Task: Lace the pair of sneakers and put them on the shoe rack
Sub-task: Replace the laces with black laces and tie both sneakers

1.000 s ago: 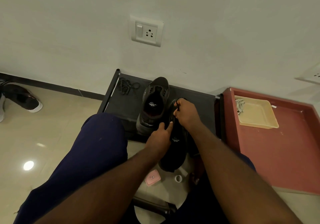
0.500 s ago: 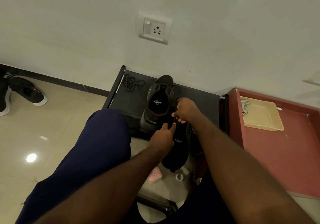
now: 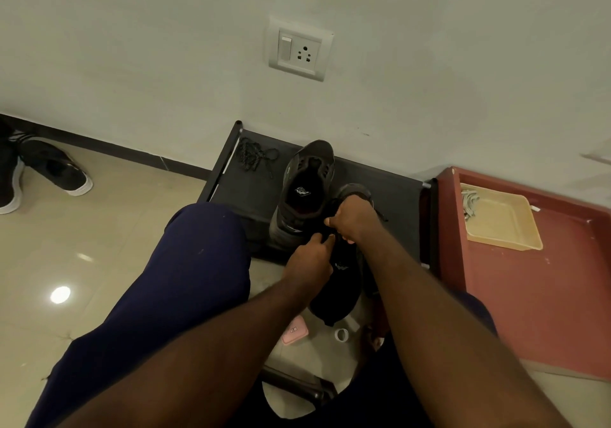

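Note:
Two dark grey sneakers are in front of me. One sneaker (image 3: 305,192) stands unlaced on the black shoe rack (image 3: 244,192), toe to the wall. The second sneaker (image 3: 337,282) hangs over the rack's front edge between my hands. My right hand (image 3: 352,217) is curled over its tongue and pinches the black lace. My left hand (image 3: 309,259) pinches the lace just below and left of it. A loose black lace (image 3: 254,156) lies bunched on the rack's far left corner.
A red low table (image 3: 535,295) with a beige tray (image 3: 499,217) stands at the right. My left leg in blue trousers (image 3: 172,288) fills the lower left. A pink case (image 3: 295,330) and a white ring (image 3: 341,334) lie on the floor. Another pair of shoes (image 3: 56,169) is far left.
My right hand has drawn back from the sneaker's toe toward its tongue, and my left hand has closed in beneath it. The camera has shifted slightly left and down.

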Motion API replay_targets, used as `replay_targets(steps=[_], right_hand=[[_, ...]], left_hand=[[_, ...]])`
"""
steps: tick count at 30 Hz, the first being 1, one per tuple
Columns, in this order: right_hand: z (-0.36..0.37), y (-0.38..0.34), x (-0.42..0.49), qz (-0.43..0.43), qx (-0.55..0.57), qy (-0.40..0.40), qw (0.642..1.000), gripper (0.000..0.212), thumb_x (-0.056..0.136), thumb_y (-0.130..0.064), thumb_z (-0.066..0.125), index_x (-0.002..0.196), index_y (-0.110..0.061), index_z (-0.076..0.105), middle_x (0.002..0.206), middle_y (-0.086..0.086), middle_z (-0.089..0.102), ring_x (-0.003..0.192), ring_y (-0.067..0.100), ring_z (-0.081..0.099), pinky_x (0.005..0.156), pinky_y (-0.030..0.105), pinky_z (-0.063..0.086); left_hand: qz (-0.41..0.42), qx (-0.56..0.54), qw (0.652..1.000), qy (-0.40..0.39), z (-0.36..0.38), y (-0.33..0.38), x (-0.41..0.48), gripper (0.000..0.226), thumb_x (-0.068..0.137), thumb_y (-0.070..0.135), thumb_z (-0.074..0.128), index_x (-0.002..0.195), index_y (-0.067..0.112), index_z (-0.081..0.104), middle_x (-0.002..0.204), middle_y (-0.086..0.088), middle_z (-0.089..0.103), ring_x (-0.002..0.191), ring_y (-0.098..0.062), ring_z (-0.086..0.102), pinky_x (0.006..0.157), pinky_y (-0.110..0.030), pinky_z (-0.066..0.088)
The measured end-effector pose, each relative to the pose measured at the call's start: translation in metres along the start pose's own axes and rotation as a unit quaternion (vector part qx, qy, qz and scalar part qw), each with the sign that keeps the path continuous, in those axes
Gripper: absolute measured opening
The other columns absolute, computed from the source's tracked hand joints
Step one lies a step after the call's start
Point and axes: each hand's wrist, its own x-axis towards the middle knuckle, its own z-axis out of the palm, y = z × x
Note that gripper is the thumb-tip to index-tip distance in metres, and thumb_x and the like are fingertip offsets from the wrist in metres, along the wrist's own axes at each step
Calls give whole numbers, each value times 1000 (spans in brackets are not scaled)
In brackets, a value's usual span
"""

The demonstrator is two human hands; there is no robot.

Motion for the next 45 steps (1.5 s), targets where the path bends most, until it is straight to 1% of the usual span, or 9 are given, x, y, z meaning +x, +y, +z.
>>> replay_targets(steps=[4, 9, 13, 23, 28, 36, 38, 42, 45], right_hand=[[14, 8, -10, 6, 55, 43, 998, 36, 79, -34, 79, 66, -16, 51, 75, 9, 64, 77, 30, 64, 67, 34, 50], [23, 2, -28, 32, 49, 109, 992, 31, 84, -23, 74, 105, -7, 58, 106, 14, 67, 100, 33, 64, 76, 35, 49], [21, 1, -32, 37, 21, 106, 993, 15, 88, -17, 69, 92, -7, 58, 105, 16, 67, 98, 34, 65, 75, 36, 51], [22, 12, -41, 50, 47, 81, 994, 26, 85, -32, 67, 75, -14, 51, 80, 6, 61, 77, 28, 60, 64, 32, 47], [30, 11, -49, 51, 49, 145, 987, 32, 89, -44, 66, 97, -14, 59, 99, 8, 66, 94, 31, 64, 75, 37, 50], [22, -8, -46, 58, -29, 107, 992, 16, 95, -22, 58, 103, -8, 61, 108, 12, 66, 102, 33, 64, 79, 38, 53], [21, -5, -46, 55, -13, 80, 995, 18, 93, -25, 60, 101, -9, 60, 103, 12, 65, 100, 33, 64, 75, 36, 50], [20, 11, -50, 13, 74, 58, 995, 25, 84, -31, 63, 69, -12, 56, 73, 8, 65, 75, 29, 65, 68, 35, 53], [27, 28, -64, -45, 156, 70, 984, 26, 85, -22, 62, 64, -15, 49, 63, 1, 57, 64, 19, 57, 62, 35, 48]], left_hand=[[-9, -24, 1000, 4, 1, 0, 0, 52, 94, 14, 53, 145, 16, 43, 126, -12, 51, 102, -38, 61, 81, -43, 51], [-26, -77, 996, 22, -2, -1, -1, 34, 92, 12, 57, 126, 11, 58, 116, -11, 56, 100, -33, 60, 84, -41, 53], [-30, -88, 995, 26, -1, -2, -2, 26, 92, 15, 58, 117, 13, 64, 114, -9, 56, 97, -32, 60, 83, -41, 53], [-25, -68, 997, 18, -1, -3, 0, 27, 93, 22, 59, 117, 11, 63, 114, -11, 55, 98, -34, 60, 81, -41, 51], [-23, -46, 999, 16, -1, 0, 0, 30, 96, 24, 56, 123, 11, 60, 118, -11, 53, 97, -33, 59, 74, -35, 44], [-22, -57, 998, 18, -1, -1, -1, 19, 95, 19, 59, 108, 8, 66, 115, -10, 55, 92, -29, 59, 75, -37, 50], [-27, -63, 998, 18, -2, -1, -1, 20, 95, 19, 58, 109, 8, 66, 116, -10, 55, 93, -30, 60, 73, -35, 47], [-42, -65, 997, 11, -6, 1, 0, 24, 95, 23, 58, 112, 6, 63, 113, -12, 56, 98, -33, 60, 81, -41, 51], [-47, -66, 997, 12, -5, 0, 0, 29, 96, 21, 56, 122, 9, 56, 114, -10, 55, 102, -31, 60, 82, -38, 48]])
